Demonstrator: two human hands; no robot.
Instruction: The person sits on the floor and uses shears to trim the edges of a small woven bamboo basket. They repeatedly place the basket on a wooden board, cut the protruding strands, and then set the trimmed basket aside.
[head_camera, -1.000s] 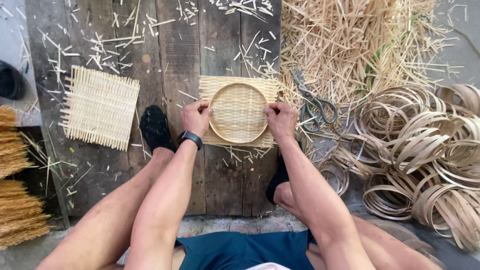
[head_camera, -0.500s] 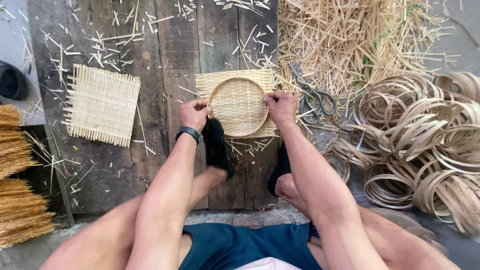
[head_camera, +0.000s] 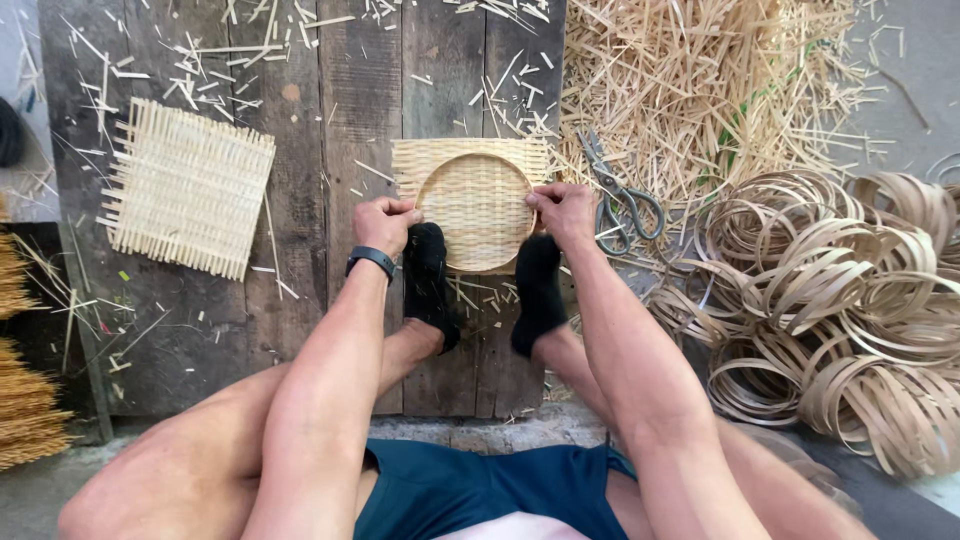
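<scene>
A square woven bamboo mat (head_camera: 470, 160) lies on the wooden boards, with a round bamboo hoop (head_camera: 476, 210) pressed onto it. My left hand (head_camera: 385, 222) grips the hoop's left rim. My right hand (head_camera: 563, 212) grips its right rim. Both of my feet in black socks press on the mat's near edge, the left foot (head_camera: 428, 283) and the right foot (head_camera: 538, 291). A dark watch sits on my left wrist.
A second woven mat (head_camera: 186, 185) lies to the left. Scissors (head_camera: 620, 195) rest right of the hoop, beside a heap of bamboo slivers (head_camera: 700, 80). Coiled bamboo strips (head_camera: 850, 300) pile at the right. Yellow fibre bundles (head_camera: 25, 400) sit at the left edge.
Both of my feet have come forward onto the mat's near edge. The left foot swung in from the left. My hands stayed on the hoop's rim.
</scene>
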